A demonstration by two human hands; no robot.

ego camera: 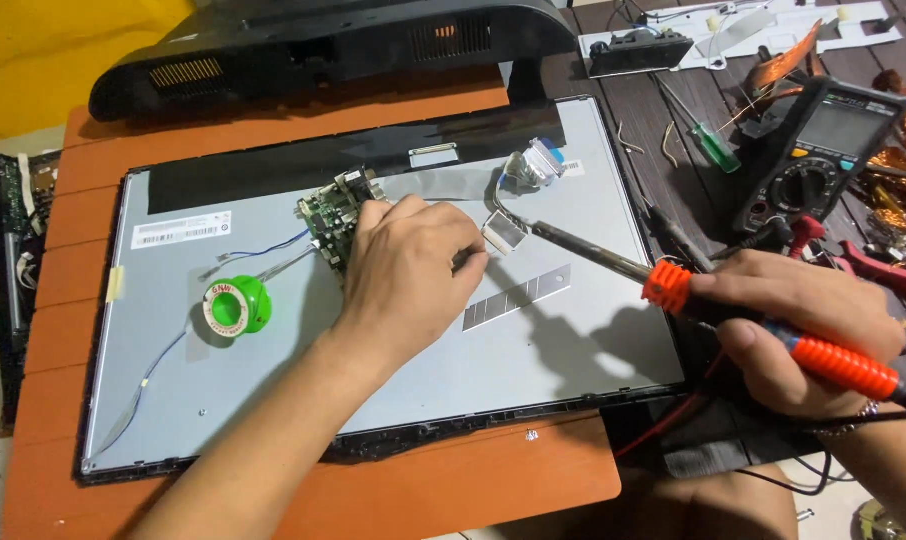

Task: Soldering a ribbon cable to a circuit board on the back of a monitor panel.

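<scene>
Right fingers: closed around the orange and black handle of a soldering iron [763, 325], thumb on top near the orange collar; the right hand [798, 335] rests at the panel's right edge.
Iron tip: the long metal shaft slants up and left, its end near a small silvery connector piece [503, 231] just right of the left hand.
Left fingers: curled downward, fingertips pressing at the edge of a small green circuit board [335, 215]; whether they pinch anything is hidden under the left hand [408, 270].
Circuit board: lies on the grey metal back of a flat display panel [273, 390], near its upper middle, with thin blue and white wires trailing left.
Doing it well: judging from the pose, brace the board firmly and keep the hot shaft clear of the left knuckles and the flat ribbon cable [533, 165].
Nearby on panel: a green spool of solder [235, 305] to the left; a snapped-off knife blade [518, 297] just below the hand.
Further out: a multimeter [823, 150] and a green-handled screwdriver [708, 140] on the dark table at right; a black monitor shell [323, 45] behind.
</scene>
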